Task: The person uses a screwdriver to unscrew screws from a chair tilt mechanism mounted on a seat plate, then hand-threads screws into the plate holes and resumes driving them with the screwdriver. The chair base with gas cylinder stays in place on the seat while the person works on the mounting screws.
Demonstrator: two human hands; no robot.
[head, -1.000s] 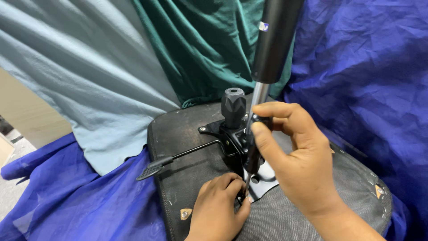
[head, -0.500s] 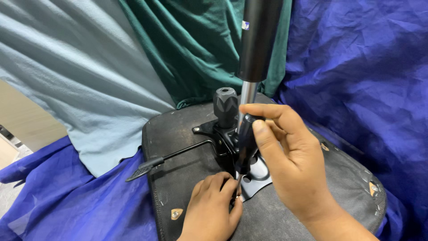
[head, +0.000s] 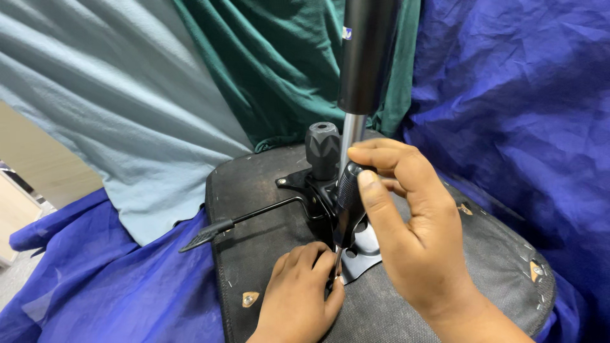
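Screwdriver (head: 346,206), black-handled, stands near-upright over the metal mechanism plate (head: 362,257) bolted to the upturned chair seat (head: 267,190), centre of scene. Right hand (head: 413,235) wraps the handle, thumb and fingers closed round it. Left hand (head: 302,298) rests on the seat at the near edge, fingertips pinched at the screwdriver's lower shaft; the tip itself is hidden, probably seated in a screw. Just behind the tool: gas-lift column (head: 362,70), black sleeve over silver rod, rising out the top of view, and a ribbed black knob (head: 323,149) to its left. A thin lever (head: 241,222) runs from the mechanism out over the seat's left edge. Open seat surface to the right and far-left of the plate. Blue cloth (head: 521,95) surrounds the seat; green cloth (head: 279,70) and pale grey-blue cloth (head: 108,108) behind. Versus half a second ago: grip and tool position unchanged; view slightly shifted.
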